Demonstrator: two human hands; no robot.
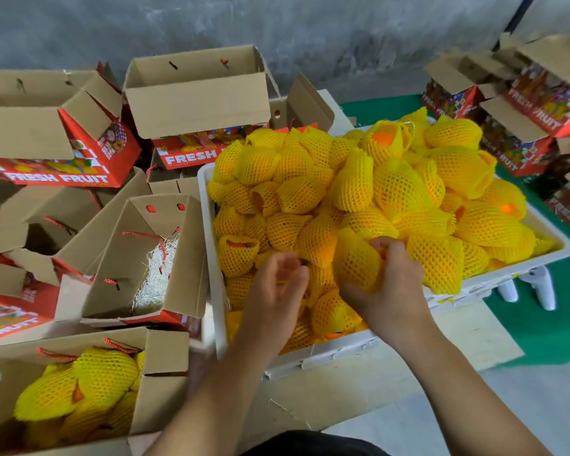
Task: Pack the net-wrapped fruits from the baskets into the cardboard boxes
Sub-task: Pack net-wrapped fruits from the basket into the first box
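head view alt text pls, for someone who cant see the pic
A person's right hand grips a yellow net-wrapped fruit in a heaped white basket, while the left hand hovers blurred beside it. Open cardboard boxes stand to the left: the nearest box holds wrapped fruit, and another box holds only pale shredded padding.

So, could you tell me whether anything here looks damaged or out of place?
Yes: the white basket has a cracked, chipped near rim, and on one net-wrapped fruit at the back the net has slipped, baring orange skin.
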